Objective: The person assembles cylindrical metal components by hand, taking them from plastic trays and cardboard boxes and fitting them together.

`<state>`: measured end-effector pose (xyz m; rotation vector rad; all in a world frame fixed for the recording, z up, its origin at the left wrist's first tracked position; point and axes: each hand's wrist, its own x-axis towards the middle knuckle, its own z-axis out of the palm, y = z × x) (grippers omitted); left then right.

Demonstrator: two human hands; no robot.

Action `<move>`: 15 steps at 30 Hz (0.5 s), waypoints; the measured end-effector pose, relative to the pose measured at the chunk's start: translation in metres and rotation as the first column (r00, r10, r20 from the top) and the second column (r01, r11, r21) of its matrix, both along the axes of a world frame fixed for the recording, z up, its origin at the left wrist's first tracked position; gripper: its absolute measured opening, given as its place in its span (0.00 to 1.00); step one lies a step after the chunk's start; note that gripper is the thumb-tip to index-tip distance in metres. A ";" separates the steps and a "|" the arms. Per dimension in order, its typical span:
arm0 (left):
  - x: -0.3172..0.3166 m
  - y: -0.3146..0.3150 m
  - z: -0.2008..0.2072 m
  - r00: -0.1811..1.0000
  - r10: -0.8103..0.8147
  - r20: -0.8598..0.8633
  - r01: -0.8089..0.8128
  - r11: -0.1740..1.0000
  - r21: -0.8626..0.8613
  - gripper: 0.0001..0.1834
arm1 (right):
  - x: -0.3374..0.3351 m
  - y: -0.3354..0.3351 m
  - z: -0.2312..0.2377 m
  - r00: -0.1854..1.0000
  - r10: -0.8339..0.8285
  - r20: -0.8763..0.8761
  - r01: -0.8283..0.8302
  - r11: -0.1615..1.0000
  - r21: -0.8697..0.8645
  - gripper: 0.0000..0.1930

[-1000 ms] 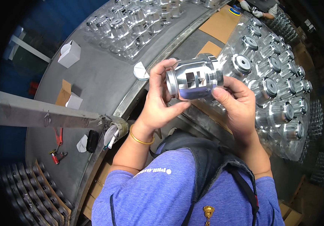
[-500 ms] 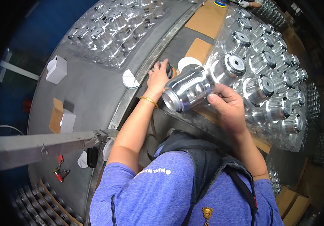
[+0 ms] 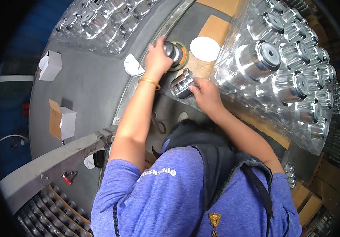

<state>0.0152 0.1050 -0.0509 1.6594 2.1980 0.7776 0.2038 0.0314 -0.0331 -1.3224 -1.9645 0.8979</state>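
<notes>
My left hand (image 3: 157,59) is closed over the dark rounded top of what looks like a palm sander (image 3: 171,51). Its round pad, edged yellow-green and orange, faces right. A little nearer to me, my right hand (image 3: 208,95) grips a shiny metal cylinder (image 3: 182,84) by its right side, thumb on top. The cylinder lies tilted, with its near left end rim showing. A white round disc (image 3: 204,48) rests on the cardboard just right of the sander. Part of the sander is hidden under my left fingers.
On the right, a clear plastic tray (image 3: 228,77) holds several shiny metal cylinders (image 3: 270,55); another such group (image 3: 99,23) stands far left. A metal rail (image 3: 132,85) divides the grey surfaces. White boxes (image 3: 52,65), folded white discs (image 3: 133,66) and a grey beam (image 3: 51,154) are at left.
My right hand has brought the cylinder nearer the sander and turned it, away from the tray on the right. The sander has tipped so its pad shows. The whole view has shifted.
</notes>
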 end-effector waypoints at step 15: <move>0.031 -0.166 0.060 0.996 0.055 0.075 -0.043 0.988 -0.151 0.38 | -0.021 0.017 -0.055 0.965 -0.128 -0.230 0.051 0.948 -0.315 0.15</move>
